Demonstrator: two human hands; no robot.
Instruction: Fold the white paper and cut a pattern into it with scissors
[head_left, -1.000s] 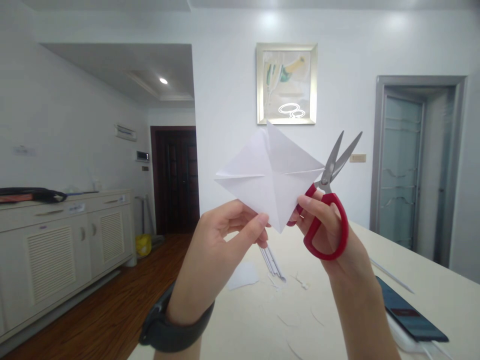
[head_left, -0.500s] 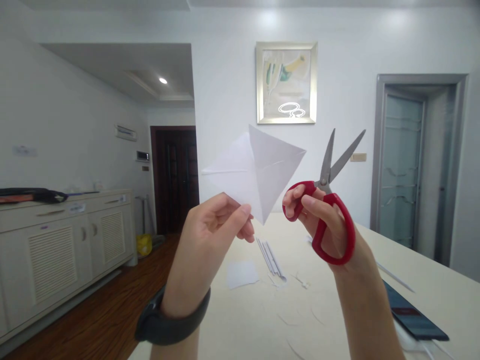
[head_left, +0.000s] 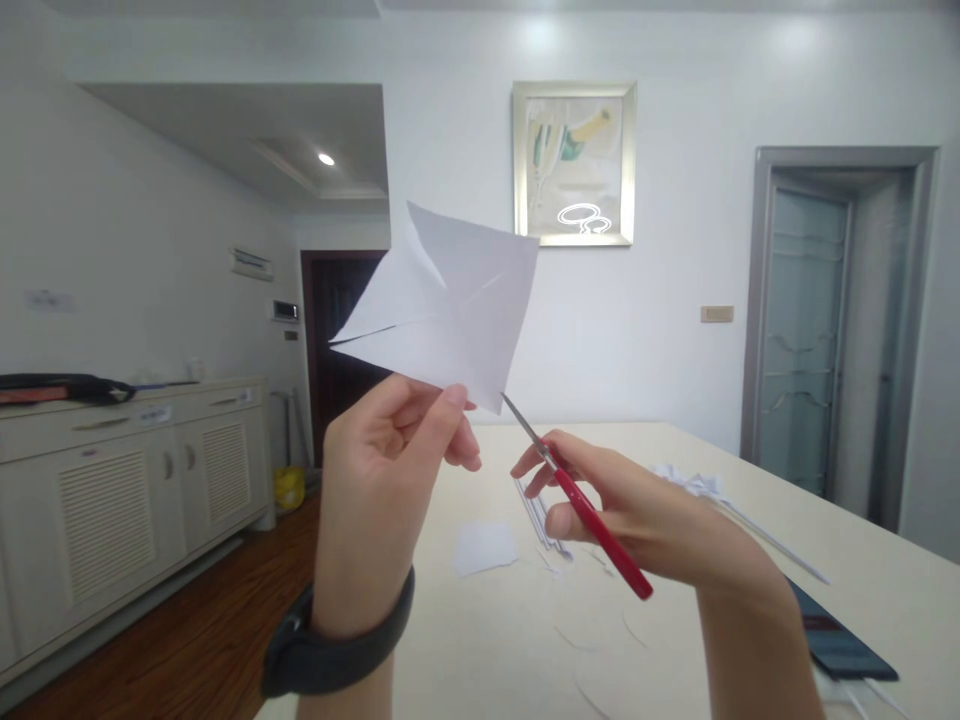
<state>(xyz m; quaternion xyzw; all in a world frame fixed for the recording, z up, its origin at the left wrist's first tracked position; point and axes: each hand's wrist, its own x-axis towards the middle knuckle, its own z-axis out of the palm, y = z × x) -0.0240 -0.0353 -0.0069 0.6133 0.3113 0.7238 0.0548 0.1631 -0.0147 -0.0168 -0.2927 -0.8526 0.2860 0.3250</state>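
Note:
My left hand (head_left: 409,460) pinches a white sheet of paper (head_left: 472,320) by its lower edge and holds it up above the table. A slit runs in from the paper's left corner, and creases cross its middle. In my right hand (head_left: 600,490) is a pair of scissors (head_left: 592,520) with red handles, seen edge-on. Their tip is at the paper's lower right corner; whether the blades touch it I cannot tell. Fingers hide part of the handles.
On the table (head_left: 480,650) lie a square of white paper (head_left: 485,548), several thin white rolled sticks (head_left: 536,515) and thin paper scraps (head_left: 576,640). At the right are a phone (head_left: 844,635), a long white stick (head_left: 780,540) and crumpled white paper (head_left: 694,482).
The paper has moved left and turned, now showing the slit at its left corner. My right hand has rotated and lowered, bringing the scissors from upright and spread to edge-on near the paper.

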